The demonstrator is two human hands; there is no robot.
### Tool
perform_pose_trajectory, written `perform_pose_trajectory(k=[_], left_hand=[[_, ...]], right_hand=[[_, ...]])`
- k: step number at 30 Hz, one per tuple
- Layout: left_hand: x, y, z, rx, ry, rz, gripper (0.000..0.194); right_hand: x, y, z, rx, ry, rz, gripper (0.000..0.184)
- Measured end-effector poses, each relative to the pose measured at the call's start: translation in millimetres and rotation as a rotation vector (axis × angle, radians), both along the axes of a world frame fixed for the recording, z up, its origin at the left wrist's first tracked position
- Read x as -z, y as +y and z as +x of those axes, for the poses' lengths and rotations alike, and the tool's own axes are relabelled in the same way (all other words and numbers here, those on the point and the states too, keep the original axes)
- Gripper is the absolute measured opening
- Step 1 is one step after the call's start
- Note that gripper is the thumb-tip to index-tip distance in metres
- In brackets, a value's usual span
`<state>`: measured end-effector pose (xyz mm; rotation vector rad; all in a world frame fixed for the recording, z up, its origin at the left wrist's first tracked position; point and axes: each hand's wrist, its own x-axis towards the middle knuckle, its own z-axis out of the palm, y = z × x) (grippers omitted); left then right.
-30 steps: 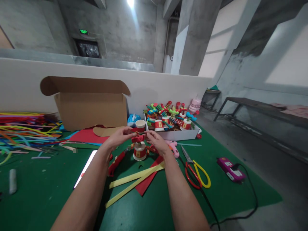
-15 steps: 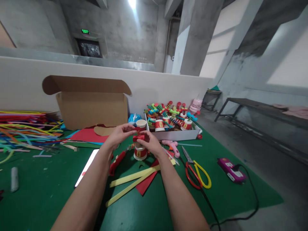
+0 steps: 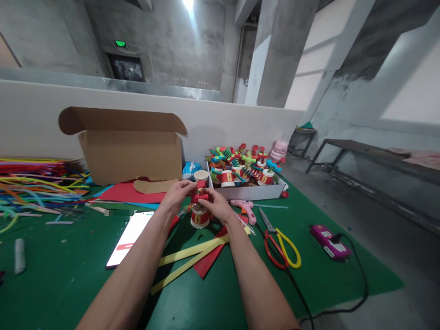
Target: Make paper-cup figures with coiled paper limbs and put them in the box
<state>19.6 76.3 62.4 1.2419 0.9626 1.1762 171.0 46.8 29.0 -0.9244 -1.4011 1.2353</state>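
Observation:
A craft figure made from a small red-and-white paper cup (image 3: pixel 200 217) stands upside down on the table. Red paper parts and a short folded spring (image 3: pixel 201 189) rise above the cup. My left hand (image 3: pixel 179 192) has its fingertips closed at the spring and red top piece from the left. From the right, my right hand (image 3: pixel 217 204) pinches the red piece just above the cup. Behind the figure is a pale paper cup (image 3: pixel 201 175), partly hidden. Yellow paper strips (image 3: pixel 192 253) and a red paper sheet (image 3: pixel 210 261) lie in front, under my right forearm.
A white box (image 3: pixel 252 192) holds several similar figures. Right of me lie a pink glue gun (image 3: pixel 245 208), scissors (image 3: pixel 280 245) and a purple power strip (image 3: pixel 330 243). To the left are a phone (image 3: pixel 132 238), a cardboard box (image 3: pixel 132 156) and coloured paper strips (image 3: pixel 41 183).
My left hand has come down and rightward, nearer the figure's top, uncovering more of the phone. The red top piece now shows upright above the spring. My right hand has barely moved.

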Motion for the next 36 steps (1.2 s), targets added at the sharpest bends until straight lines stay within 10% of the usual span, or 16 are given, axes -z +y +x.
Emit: perform_pose_trajectory(k=[21,36], left_hand=[[-6.6,3.7,-19.2,-0.057,0.027,0.070,0.050],[-10.5,6.3,-38.3,-0.113,0.109,0.115,0.050]], right_hand=[[-12.8,1.2,8.4,0.191,0.089,-0.109,0.056],[-16.5,2.9,16.8,0.334,-0.075,0.080,0.039]])
